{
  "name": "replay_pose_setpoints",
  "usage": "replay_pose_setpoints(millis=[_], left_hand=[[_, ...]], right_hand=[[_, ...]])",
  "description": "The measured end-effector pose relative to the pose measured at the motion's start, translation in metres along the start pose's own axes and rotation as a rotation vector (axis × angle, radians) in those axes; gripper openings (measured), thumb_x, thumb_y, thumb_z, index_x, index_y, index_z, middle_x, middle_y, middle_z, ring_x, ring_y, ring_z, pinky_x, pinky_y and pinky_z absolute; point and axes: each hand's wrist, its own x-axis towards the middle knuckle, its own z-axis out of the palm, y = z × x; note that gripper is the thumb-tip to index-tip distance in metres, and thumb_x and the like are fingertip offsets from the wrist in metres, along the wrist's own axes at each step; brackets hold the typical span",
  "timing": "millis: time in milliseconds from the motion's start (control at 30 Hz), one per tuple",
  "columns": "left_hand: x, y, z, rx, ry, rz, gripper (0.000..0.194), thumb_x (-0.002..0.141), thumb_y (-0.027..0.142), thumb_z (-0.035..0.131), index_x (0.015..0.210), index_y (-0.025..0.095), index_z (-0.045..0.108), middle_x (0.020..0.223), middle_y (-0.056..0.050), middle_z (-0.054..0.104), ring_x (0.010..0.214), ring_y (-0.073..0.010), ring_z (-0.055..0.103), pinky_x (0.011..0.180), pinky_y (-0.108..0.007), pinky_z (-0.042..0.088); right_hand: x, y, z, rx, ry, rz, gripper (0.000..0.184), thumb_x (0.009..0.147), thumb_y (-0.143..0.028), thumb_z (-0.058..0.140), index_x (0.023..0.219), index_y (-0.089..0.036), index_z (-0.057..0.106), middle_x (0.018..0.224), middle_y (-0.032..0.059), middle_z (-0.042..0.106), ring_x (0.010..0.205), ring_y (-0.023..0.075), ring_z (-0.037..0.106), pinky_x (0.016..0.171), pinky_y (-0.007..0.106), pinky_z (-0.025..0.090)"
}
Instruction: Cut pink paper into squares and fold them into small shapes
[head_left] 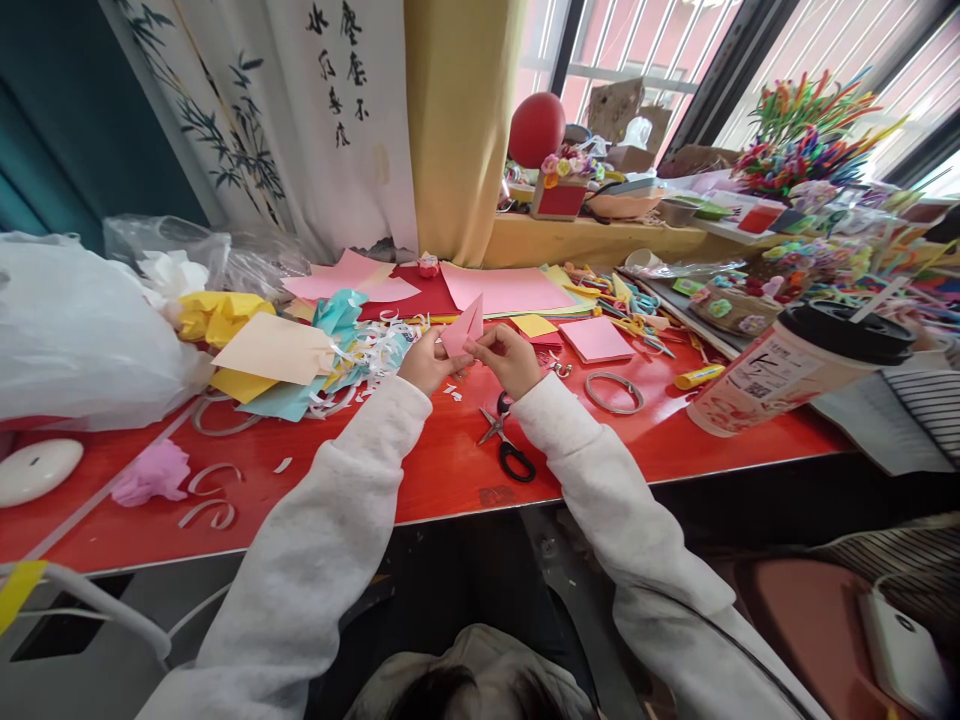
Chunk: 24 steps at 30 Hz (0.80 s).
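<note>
A piece of folded pink paper (pixel 463 328) with a pointed top is held up over the red table. My left hand (pixel 426 362) is closed on its lower left side. From the right, my right hand (pixel 510 358) pinches its lower right edge between thumb and fingers. Black-handled scissors (pixel 514 455) lie on the table just below my right hand, blades slightly apart. Beyond the hands are a stack of pink square paper (pixel 596 340) and a yellow sheet (pixel 534 325) on red ones. White paper shreds (pixel 375 350) are heaped left of my left hand.
A lidded paper cup (pixel 795 370) stands at the right, near a yellow glue stick (pixel 699 377) and a ring-shaped band (pixel 615 393). Plastic bags (pixel 82 330), crumpled paper and beige sheets (pixel 274 348) crowd the left. Craft supplies fill the windowsill.
</note>
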Motion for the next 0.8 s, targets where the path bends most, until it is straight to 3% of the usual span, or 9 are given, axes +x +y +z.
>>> replay_pose_setpoints(millis=[133,267,367,467,667,800], left_hand=[[-0.002,0.004,0.001,-0.002,0.009,-0.039,0.053,0.050,0.026,0.075,0.091,0.011,0.047,0.051,0.003,0.059,0.043,-0.0117,0.055,0.047,-0.025,0.045],[-0.001,0.003,-0.002,-0.053,0.029,-0.052,0.054,0.050,0.027,0.075,0.094,0.011,0.048,0.058,0.000,0.063,0.046,-0.0128,0.057,0.049,-0.028,0.047],[0.000,0.001,-0.003,-0.077,0.044,-0.056,0.054,0.050,0.028,0.075,0.094,0.011,0.048,0.060,-0.001,0.063,0.047,-0.0130,0.058,0.051,-0.028,0.048],[0.001,0.000,-0.003,-0.107,0.048,-0.060,0.055,0.048,0.029,0.076,0.092,0.012,0.049,0.057,0.000,0.062,0.048,-0.0128,0.058,0.052,-0.028,0.048],[0.000,0.006,-0.008,0.042,-0.007,-0.109,0.048,0.049,0.036,0.075,0.086,0.012,0.057,0.060,-0.003,0.063,0.050,-0.0144,0.059,0.048,-0.027,0.048],[0.000,0.013,-0.018,0.191,0.055,-0.046,0.040,0.058,0.044,0.067,0.083,0.013,0.063,0.073,-0.006,0.065,0.062,-0.0155,0.060,0.047,-0.023,0.048]], right_hand=[[-0.001,0.002,0.004,0.052,-0.001,0.060,0.033,0.067,-0.045,0.061,0.058,-0.017,0.047,0.063,-0.0008,0.049,0.058,0.0094,0.044,0.056,0.025,0.039],[0.002,0.002,0.005,0.246,0.068,0.235,0.041,0.054,-0.046,0.069,0.071,-0.018,0.044,0.065,-0.0024,0.051,0.054,0.0088,0.049,0.048,0.023,0.041],[0.003,-0.002,0.001,0.366,-0.055,0.349,0.044,0.054,-0.049,0.068,0.078,-0.017,0.049,0.061,-0.0028,0.052,0.048,0.0081,0.049,0.040,0.020,0.038],[0.003,-0.006,-0.002,0.408,-0.221,0.330,0.039,0.058,-0.050,0.065,0.073,-0.015,0.056,0.058,-0.0017,0.053,0.048,0.0071,0.048,0.041,0.019,0.039],[0.002,-0.005,-0.003,0.336,-0.185,0.276,0.039,0.059,-0.053,0.063,0.056,-0.016,0.051,0.048,-0.0028,0.051,0.040,0.0062,0.044,0.039,0.020,0.037],[0.003,-0.003,-0.006,0.345,-0.195,0.297,0.038,0.060,-0.049,0.065,0.054,-0.015,0.051,0.045,-0.0021,0.052,0.038,0.0065,0.044,0.038,0.021,0.037]])
